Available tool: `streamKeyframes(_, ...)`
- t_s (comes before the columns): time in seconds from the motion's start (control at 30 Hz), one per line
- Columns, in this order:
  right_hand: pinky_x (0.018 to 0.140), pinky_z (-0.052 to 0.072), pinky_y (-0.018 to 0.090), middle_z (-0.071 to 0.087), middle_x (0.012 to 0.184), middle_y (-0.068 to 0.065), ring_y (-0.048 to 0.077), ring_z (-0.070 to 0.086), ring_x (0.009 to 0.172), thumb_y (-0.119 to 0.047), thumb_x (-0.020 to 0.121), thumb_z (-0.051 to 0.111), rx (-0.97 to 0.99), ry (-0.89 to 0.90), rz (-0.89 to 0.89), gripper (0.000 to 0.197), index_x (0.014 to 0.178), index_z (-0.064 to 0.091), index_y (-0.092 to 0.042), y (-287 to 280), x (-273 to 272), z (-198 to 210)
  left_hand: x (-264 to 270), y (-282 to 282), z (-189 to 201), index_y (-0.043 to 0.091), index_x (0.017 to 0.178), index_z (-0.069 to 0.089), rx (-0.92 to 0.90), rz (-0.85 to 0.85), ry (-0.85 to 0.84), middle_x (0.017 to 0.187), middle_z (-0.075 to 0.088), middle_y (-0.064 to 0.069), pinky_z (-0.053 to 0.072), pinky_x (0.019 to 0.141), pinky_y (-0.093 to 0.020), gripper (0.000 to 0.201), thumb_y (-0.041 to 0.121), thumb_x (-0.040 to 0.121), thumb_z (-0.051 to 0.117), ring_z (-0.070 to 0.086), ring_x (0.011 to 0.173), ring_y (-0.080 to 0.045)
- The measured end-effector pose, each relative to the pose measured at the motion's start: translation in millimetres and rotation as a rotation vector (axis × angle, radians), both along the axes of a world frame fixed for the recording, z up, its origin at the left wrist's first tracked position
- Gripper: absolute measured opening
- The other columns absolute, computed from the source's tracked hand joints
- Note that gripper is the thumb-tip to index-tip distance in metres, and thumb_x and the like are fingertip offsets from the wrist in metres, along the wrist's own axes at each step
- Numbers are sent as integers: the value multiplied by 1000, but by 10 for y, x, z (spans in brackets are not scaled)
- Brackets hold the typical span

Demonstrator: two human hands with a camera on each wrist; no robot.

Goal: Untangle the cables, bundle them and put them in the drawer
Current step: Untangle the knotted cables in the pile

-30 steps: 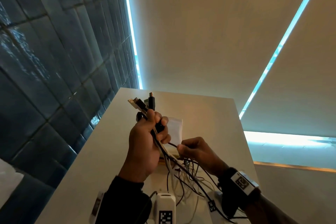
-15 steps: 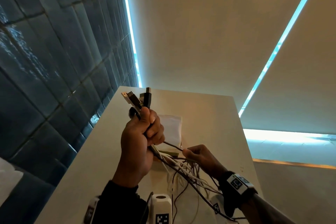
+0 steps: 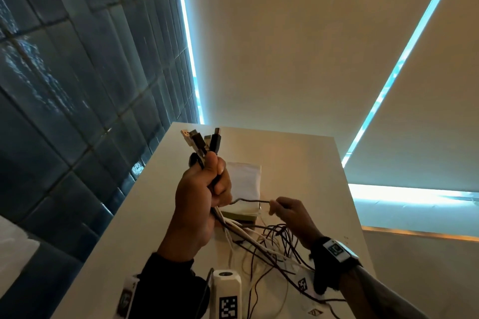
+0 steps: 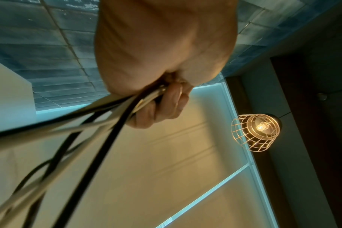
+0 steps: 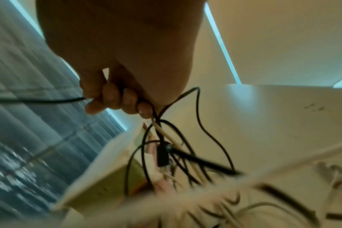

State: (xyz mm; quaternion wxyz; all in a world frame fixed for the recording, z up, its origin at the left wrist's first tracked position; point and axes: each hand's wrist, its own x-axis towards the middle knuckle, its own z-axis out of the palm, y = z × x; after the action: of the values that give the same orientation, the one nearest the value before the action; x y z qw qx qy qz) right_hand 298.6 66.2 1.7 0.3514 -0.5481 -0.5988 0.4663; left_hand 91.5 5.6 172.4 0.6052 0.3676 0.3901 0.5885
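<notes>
Cables (image 3: 259, 241): black + white tangle hanging over white cabinet top (image 3: 298, 163), plug ends (image 3: 201, 140) sticking up at 12 o'clock of left hand (image 3: 199, 202). Left hand is gripping the bunch in a closed fist. Right hand (image 3: 290, 217), at 3 o'clock of left, is pinching one black cable (image 3: 248, 201) stretched between both hands. White packet (image 3: 245, 179) is lying behind hands. Drawer not seen.

The head view looks from above and behind both hands, across the long white tabletop (image 3: 298, 163) toward the dark blue tiled wall (image 3: 64, 85). The 2 wrist views sit very near, each looking along its hand, the left tilted up at the wire-caged glowing lamp (image 4: 256, 132). All 3 share the tangled black and white cables (image 3: 259, 243) and tiles.
</notes>
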Motion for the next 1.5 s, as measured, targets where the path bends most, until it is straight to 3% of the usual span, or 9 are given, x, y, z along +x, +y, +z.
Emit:
streamKeyframes(0.3,53,25,26,40,66,8,16,34,58,-16,93,56,-21,489,18,25,82,66,4,-152,-71,692,156,56,-159,9,72,51,-233,54,204,72,70,-18,35,44,-24,42,28,104,33,53,48,-22)
streamKeyframes(0.43,56,26,27,44,68,13,15,37,60,-20,89,58,40,568,144,24,79,68,-1,-293,-129,955,285,98,-138,16,42,68,-394,-65,206,87,67,-24,44,46,-25,77,35,105,29,54,61,-29)
streamKeyframes(0.53,58,36,21,60,66,6,11,46,60,-13,92,55,79,603,196,24,78,63,5,-356,-164,1084,343,101,-96,9,70,65,-421,-80,171,69,69,-13,50,64,-38,53,33,105,33,60,54,-27)
streamKeyframes(0.73,61,46,15,68,71,-2,3,59,62,-12,93,53,183,483,161,21,80,64,0,-293,-216,1136,428,53,-179,8,90,57,-389,-14,263,75,71,-12,52,81,-61,33,32,103,38,68,73,-34)
streamKeyframes(0.83,53,32,18,53,62,-6,6,38,55,-26,93,59,222,406,115,25,76,65,-8,-232,-200,1035,398,47,-236,9,83,60,-359,43,107,77,69,-13,54,72,-45,34,28,102,39,64,72,-27)
streamKeyframes(0.97,51,31,16,50,58,-8,3,37,53,-28,91,58,183,365,135,29,65,63,-16,-236,-239,954,364,106,-286,5,79,56,-320,11,-179,69,59,-9,56,61,-35,25,10,98,41,61,64,-22)
streamKeyframes(1.13,53,32,15,47,57,-5,4,37,54,-25,95,57,206,284,196,37,65,61,-2,-215,-225,925,444,152,-294,10,82,57,-210,208,8,67,67,-1,53,82,-42,23,8,99,42,65,81,-26)
streamKeyframes(1.33,51,27,15,34,57,0,6,26,50,-30,97,52,115,241,304,44,63,51,-3,-127,-267,775,488,171,-228,12,73,46,-24,206,-62,68,42,-6,40,64,-36,35,25,104,36,45,57,-20)
streamKeyframes(1.5,57,35,19,47,60,3,10,40,56,-36,95,57,137,110,256,47,67,58,1,-40,-191,585,444,150,-254,12,74,44,-33,221,-75,69,39,-3,36,61,-31,32,26,103,37,41,54,-14)
